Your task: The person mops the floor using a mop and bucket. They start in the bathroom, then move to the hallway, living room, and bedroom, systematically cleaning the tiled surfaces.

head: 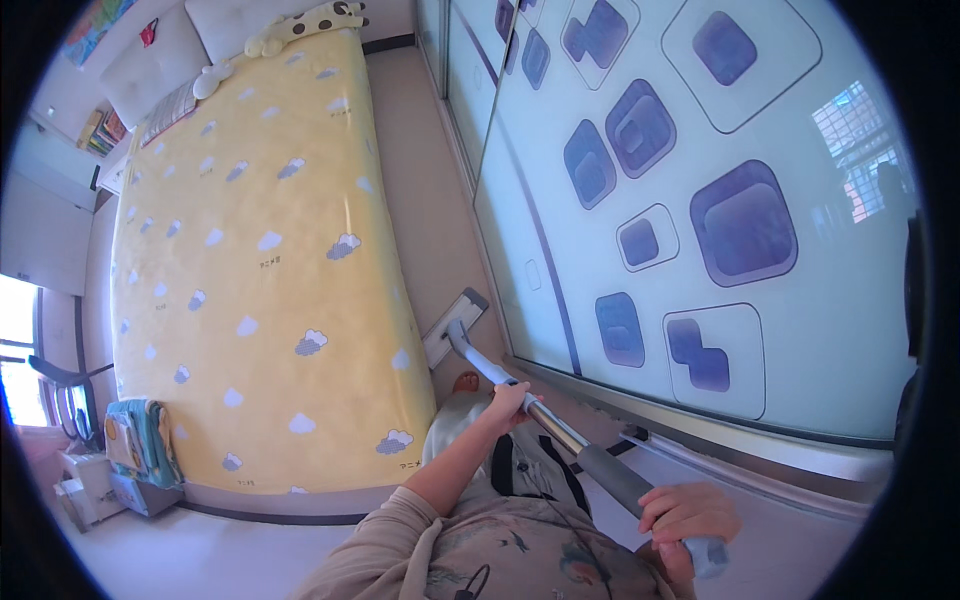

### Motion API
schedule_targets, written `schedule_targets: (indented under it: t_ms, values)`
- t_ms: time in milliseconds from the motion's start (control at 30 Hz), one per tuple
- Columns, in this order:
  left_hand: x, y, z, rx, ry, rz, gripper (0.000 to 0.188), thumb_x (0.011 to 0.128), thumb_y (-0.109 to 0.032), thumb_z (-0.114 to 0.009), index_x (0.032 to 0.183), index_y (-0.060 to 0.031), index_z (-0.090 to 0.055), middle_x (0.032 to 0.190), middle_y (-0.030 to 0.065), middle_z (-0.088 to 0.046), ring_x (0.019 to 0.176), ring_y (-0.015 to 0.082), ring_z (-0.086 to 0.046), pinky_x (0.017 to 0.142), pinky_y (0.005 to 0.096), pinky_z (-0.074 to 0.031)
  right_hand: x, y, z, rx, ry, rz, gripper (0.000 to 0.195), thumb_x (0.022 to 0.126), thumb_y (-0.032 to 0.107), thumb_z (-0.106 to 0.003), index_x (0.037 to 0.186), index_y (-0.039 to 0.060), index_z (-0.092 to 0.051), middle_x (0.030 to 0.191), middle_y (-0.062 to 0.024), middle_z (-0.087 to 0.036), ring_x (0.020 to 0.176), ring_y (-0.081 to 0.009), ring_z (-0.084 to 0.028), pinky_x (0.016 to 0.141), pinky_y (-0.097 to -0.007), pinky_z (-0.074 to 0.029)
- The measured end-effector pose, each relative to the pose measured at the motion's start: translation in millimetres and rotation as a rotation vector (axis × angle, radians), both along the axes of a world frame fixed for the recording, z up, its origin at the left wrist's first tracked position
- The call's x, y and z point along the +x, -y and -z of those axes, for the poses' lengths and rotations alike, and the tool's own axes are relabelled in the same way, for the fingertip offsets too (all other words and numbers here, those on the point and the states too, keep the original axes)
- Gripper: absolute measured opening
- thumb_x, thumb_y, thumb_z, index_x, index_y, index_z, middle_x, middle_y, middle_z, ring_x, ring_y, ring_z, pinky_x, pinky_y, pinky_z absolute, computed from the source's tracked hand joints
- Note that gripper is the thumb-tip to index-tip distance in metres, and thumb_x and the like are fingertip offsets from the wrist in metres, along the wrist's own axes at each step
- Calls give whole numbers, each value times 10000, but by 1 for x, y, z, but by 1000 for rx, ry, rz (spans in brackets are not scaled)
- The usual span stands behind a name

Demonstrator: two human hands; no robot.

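Observation:
A flat mop has its rectangular head (471,306) on the floor strip between the bed and the wardrobe. Its pole (559,427) slants back toward my body, ending in a grey foam grip (611,476). My left hand (512,406) is wrapped around the pole's lower part, just above the pale blue-grey neck (484,364). Farther up, my right hand (688,517) grips the top end of the handle and looks slightly blurred. One bare foot (466,381) shows close behind the mop head.
A bed with a yellow cloud-patterned sheet (247,285) borders the narrow floor strip (409,150) on the left. Sliding glass wardrobe doors (637,300) line the right, above a floor track. Near the bed's foot stand a towel-draped box (142,491) and a dark chair (71,379).

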State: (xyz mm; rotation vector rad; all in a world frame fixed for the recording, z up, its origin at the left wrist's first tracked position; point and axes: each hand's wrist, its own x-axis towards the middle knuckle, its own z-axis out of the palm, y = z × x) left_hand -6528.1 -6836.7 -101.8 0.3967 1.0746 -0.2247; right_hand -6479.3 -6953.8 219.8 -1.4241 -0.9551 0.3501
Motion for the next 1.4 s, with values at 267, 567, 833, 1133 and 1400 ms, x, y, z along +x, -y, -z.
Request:
schedule_targets:
  t_ms: [267,567,833,1133,1400]
  values:
    - [8,-55,25,95,15,-31,335,779,-87,-461,982,-68,-195,793,149,-491,642,240,-587,471,387,-516,-14,-25,32,45,-44,54,206,686,108,-601,559,18,-466,462,-68,-467,395,-193,-480,449,-333,-446]
    - [10,-84,79,281,-41,-154,341,760,-84,-456,993,-55,-209,729,136,-494,563,206,-562,422,333,-474,-4,-7,109,151,29,-170,24,647,-11,-505,655,0,-484,544,-87,-514,484,-211,-533,539,-375,-498]
    - [-4,4,50,205,-109,-179,368,777,-172,-457,1041,-93,-213,763,117,-529,640,197,-565,483,368,-472,3,63,80,67,50,-460,64,610,19,-542,661,-1,-511,541,-74,-504,499,-220,-530,527,-348,-490]
    - [-59,132,50,-157,86,-641,199,761,-93,-437,883,-85,-280,680,80,-456,585,171,-490,501,321,-453,27,111,26,4,17,-1220,87,709,63,-535,709,-23,-544,578,-87,-510,544,-244,-540,548,-358,-476]
    - [-28,176,9,-393,206,-813,94,752,-72,-423,792,-79,-338,603,40,-407,544,144,-449,500,300,-413,37,127,3,44,51,-1458,155,763,89,-521,698,-52,-520,609,-115,-489,550,-259,-510,567,-338,-454]
